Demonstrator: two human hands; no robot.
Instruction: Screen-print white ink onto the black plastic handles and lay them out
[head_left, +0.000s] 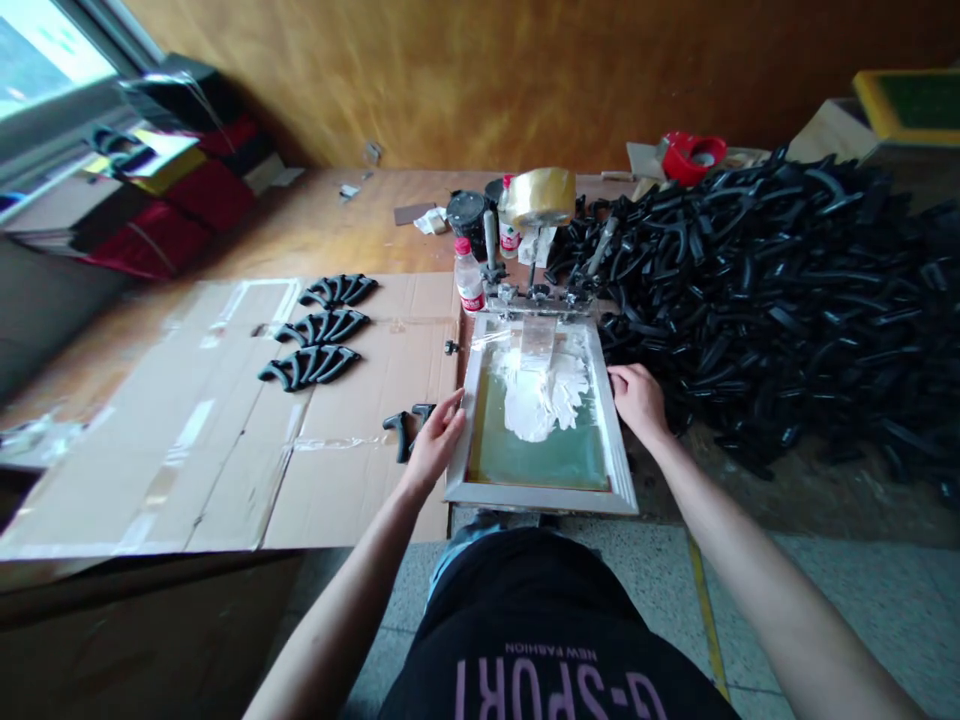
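Screen frame (541, 498): left hand (436, 442), right hand (637, 400) at opposite edges, both half-curled; cannot tell if gripping.

Screen-printing frame (540, 496): one. From it: curved black handles (324, 326), three rows at ten o'clock; red-capped bottles (470, 282), two, between eleven and twelve; tape roll (541, 197), one, at twelve.

bright window (56, 40) beside brown wall (480, 80)

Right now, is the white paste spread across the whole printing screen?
Only partly: white paste covers its upper middle; green screen shows below.
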